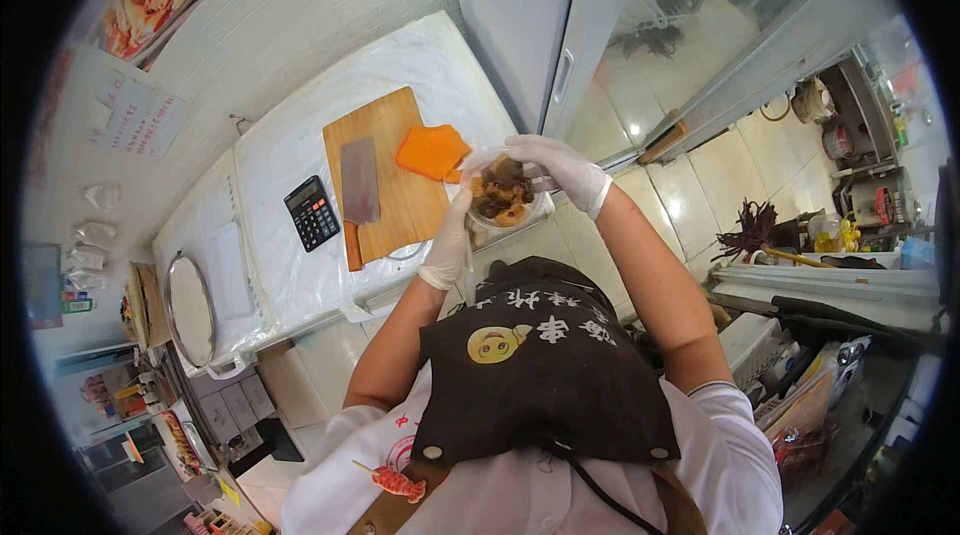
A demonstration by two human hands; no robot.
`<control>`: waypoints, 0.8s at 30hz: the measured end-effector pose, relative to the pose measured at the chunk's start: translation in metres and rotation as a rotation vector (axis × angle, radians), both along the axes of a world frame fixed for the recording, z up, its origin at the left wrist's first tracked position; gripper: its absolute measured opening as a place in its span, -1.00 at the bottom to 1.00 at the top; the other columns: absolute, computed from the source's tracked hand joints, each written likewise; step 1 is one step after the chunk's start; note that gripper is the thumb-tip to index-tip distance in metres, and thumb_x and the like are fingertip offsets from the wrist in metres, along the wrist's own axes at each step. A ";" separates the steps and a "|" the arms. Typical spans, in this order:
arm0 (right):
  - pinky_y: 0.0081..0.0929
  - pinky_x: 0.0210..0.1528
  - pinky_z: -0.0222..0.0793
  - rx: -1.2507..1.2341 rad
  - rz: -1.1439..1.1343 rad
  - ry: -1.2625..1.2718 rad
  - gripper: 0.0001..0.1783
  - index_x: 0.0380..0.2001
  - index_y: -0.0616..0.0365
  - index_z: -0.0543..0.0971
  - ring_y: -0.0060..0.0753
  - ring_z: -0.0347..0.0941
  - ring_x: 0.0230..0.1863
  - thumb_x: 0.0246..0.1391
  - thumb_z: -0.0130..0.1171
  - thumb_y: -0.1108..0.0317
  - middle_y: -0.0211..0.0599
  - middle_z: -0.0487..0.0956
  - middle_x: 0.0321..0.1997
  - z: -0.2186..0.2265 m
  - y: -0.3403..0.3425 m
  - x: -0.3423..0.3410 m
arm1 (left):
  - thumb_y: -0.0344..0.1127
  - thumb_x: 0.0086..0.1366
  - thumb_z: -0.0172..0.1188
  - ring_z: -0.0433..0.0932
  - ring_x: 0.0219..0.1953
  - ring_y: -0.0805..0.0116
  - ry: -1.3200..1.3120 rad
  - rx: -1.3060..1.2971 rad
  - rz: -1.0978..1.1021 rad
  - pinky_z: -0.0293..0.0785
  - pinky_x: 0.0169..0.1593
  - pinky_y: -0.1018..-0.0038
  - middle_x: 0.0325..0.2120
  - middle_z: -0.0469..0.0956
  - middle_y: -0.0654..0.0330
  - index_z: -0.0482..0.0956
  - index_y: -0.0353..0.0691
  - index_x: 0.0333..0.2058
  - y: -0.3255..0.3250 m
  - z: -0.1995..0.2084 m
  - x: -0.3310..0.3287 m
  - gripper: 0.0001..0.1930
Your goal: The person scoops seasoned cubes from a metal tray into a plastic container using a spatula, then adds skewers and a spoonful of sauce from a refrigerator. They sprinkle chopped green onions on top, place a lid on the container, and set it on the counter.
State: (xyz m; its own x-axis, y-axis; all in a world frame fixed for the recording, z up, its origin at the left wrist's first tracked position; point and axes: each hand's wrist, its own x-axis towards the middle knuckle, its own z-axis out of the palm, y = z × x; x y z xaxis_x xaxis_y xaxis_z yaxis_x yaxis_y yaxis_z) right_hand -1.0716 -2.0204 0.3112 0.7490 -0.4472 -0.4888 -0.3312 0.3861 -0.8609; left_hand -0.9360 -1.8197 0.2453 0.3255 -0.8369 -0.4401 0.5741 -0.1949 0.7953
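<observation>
Both of my hands wear white gloves. They hold a clear round plastic bowl (476,166) at the table's right edge. Dark brown and golden-brown food pieces (501,197) lie inside it; their kind I cannot make out. My left hand (452,241) grips the bowl's near left side. Wrapped over the far right side of the rim is my right hand (562,171), its fingertips partly over the food. Just left of the bowl, an orange cloth (432,152) overlaps the edge of a wooden cutting board (405,207). A cleaver (359,183) with a wooden handle rests on that board.
A black calculator (312,214) lies left of the board on the white-covered table (272,157). A round metal tray (190,309) stands at the table's left end. Beyond the table is a sliding glass door (575,65). A mop head (748,230) and crowded shelves are at right.
</observation>
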 end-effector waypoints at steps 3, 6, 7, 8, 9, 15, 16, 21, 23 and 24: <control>-0.25 0.21 0.50 -0.431 -0.007 0.077 -0.52 0.02 0.01 0.77 -0.23 0.67 0.03 0.29 0.29 -0.12 -0.16 0.76 -0.03 0.009 -0.011 0.024 | 0.28 0.68 -0.16 0.19 -0.60 0.65 -0.010 -0.064 -0.026 0.01 -0.53 0.57 -0.52 0.39 0.49 0.55 0.03 -0.09 0.006 -0.022 0.033 -0.51; -0.22 0.10 0.46 -1.441 0.415 0.354 -0.63 -0.26 0.02 0.81 -0.25 0.71 -0.08 0.35 0.26 -0.02 -0.16 0.77 -0.25 0.025 -0.032 0.031 | 0.48 0.57 -0.16 0.12 -0.68 0.63 -0.071 -0.004 -0.002 -0.05 -0.58 0.57 -0.58 0.36 0.45 0.52 -0.04 0.03 0.011 -0.041 0.058 -0.34; -0.23 0.08 0.44 -1.705 0.636 0.410 -0.63 -0.28 0.02 0.81 -0.25 0.71 -0.10 0.36 0.25 -0.01 -0.21 0.77 -0.28 0.030 -0.043 0.034 | 0.56 0.51 -0.15 0.18 -0.67 0.63 -0.088 0.006 0.018 -0.01 -0.59 0.59 -0.52 0.44 0.39 0.50 -0.11 0.10 0.014 -0.046 0.063 -0.22; -0.25 0.06 0.42 -1.981 0.850 0.442 -0.62 -0.30 0.03 0.81 -0.26 0.71 -0.13 0.37 0.24 -0.01 -0.26 0.77 -0.31 0.035 -0.051 0.035 | 0.64 0.45 -0.13 0.24 -0.66 0.62 -0.113 0.013 0.032 0.02 -0.60 0.61 -0.47 0.53 0.33 0.49 -0.19 0.18 0.015 -0.049 0.067 -0.10; -0.28 0.11 0.40 -2.030 0.931 0.536 -0.60 -0.34 0.05 0.79 -0.24 0.65 -0.09 0.38 0.20 -0.01 -0.29 0.71 -0.29 0.036 -0.054 0.036 | 0.64 0.45 -0.14 0.24 -0.67 0.62 -0.137 0.005 -0.015 0.03 -0.60 0.61 -0.49 0.52 0.35 0.50 -0.21 0.16 0.019 -0.048 0.073 -0.08; -0.29 0.08 0.36 -2.136 0.944 0.491 -0.50 -0.30 0.08 0.76 -0.21 0.54 -0.04 0.33 0.24 -0.17 -0.25 0.60 -0.21 0.036 -0.058 0.026 | 0.53 0.55 -0.17 0.19 -0.67 0.64 -0.073 -0.076 0.064 -0.01 -0.60 0.58 -0.54 0.45 0.43 0.54 -0.18 0.06 0.018 -0.036 0.074 -0.21; -0.30 0.08 0.35 -2.122 0.923 0.515 -0.48 -0.30 0.08 0.75 -0.21 0.54 -0.05 0.32 0.25 -0.19 -0.26 0.59 -0.23 0.035 -0.057 0.025 | 0.48 0.60 -0.20 0.15 -0.66 0.65 -0.067 -0.092 0.096 -0.04 -0.59 0.57 -0.56 0.41 0.46 0.56 -0.15 0.01 0.018 -0.034 0.070 -0.26; -0.27 0.10 0.36 -1.979 0.772 0.484 -0.58 -0.28 0.11 0.70 -0.21 0.49 -0.02 0.21 0.32 -0.07 -0.26 0.56 -0.21 0.034 -0.030 0.000 | 0.58 0.48 -0.10 0.30 -0.66 0.61 -0.076 -0.012 0.092 0.08 -0.62 0.60 -0.40 0.59 0.32 0.51 -0.13 0.18 0.015 -0.026 0.063 -0.17; -0.23 0.16 0.36 -1.890 0.791 0.504 -0.64 -0.29 0.11 0.65 -0.17 0.47 0.00 0.22 0.29 0.00 -0.24 0.54 -0.20 0.033 -0.006 -0.043 | 0.56 0.49 -0.09 0.31 -0.65 0.61 -0.087 -0.042 -0.022 0.08 -0.62 0.60 -0.36 0.62 0.31 0.50 -0.09 0.20 0.011 -0.025 0.061 -0.20; -0.19 0.18 0.35 -1.840 0.633 0.461 -0.66 -0.28 0.12 0.63 -0.12 0.47 0.02 0.24 0.27 0.03 -0.22 0.54 -0.16 0.032 0.009 -0.069 | 0.54 0.49 -0.08 0.32 -0.65 0.61 -0.075 -0.065 -0.059 0.09 -0.62 0.60 -0.33 0.63 0.29 0.50 -0.10 0.21 0.007 -0.024 0.059 -0.21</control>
